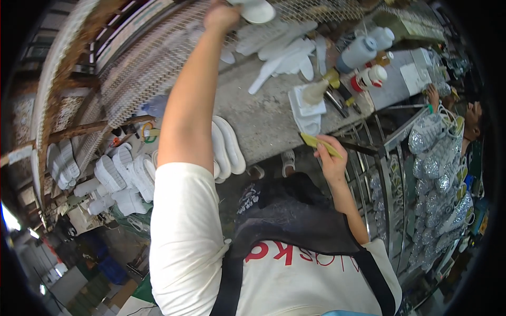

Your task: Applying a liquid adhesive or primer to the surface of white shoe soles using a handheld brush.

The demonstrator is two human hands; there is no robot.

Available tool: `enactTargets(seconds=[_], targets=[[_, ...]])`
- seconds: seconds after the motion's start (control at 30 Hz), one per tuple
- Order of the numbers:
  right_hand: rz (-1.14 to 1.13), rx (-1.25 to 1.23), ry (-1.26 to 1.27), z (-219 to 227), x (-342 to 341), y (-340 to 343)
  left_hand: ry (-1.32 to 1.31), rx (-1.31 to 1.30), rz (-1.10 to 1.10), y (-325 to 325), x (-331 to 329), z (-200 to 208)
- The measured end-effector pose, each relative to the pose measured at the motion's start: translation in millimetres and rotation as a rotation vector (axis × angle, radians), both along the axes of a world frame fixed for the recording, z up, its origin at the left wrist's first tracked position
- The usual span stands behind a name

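Note:
At the top of the picture my left hand [221,18] is closed at the edge of a smooth white rounded piece [259,10], which looks like a shoe sole. The frame's edge cuts off part of that piece. My right hand [332,160] is closed around a flat yellow tool with a dark end [326,147], held just off the bench's near edge. Beside it on the bench stands a white plastic tray [305,113] with a beige cone-shaped thing [315,92] in it. White flat pieces [282,60] lie piled in front of my left forearm.
Bottles [358,52] and hand tools [337,100] stand and lie at the bench's right. White soles [229,145] rest at the near edge; more shoes [126,174] are at left. A metal rack [387,174] and silver-wrapped shoes [432,163] fill the right. Another person's hand [432,97] shows there.

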State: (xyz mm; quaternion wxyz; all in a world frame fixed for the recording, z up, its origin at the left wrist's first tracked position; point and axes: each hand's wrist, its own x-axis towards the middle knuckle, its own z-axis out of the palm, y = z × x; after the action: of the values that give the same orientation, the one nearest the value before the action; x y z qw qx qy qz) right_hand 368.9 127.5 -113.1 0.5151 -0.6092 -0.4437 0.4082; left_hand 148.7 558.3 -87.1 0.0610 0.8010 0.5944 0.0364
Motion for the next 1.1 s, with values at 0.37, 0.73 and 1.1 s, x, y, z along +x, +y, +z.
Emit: enactTargets(seconds=[0.37,0.73,1.1], targets=[[-0.055,-0.356,0.216,-171.1,92.0,14.0,-1.458,0.253,0.138,-306.9,-95.1,68.5],[0.189,-0.558,1.204,-151.6,86.3,11.5,-2.367,-0.629,0.748,-503.3,-12.3,-54.8],[0.730,-0.099,0.584,84.7,-126.0,-67.0,-2.992,-0.096,0.003,-486.0,-61.8,21.9]])
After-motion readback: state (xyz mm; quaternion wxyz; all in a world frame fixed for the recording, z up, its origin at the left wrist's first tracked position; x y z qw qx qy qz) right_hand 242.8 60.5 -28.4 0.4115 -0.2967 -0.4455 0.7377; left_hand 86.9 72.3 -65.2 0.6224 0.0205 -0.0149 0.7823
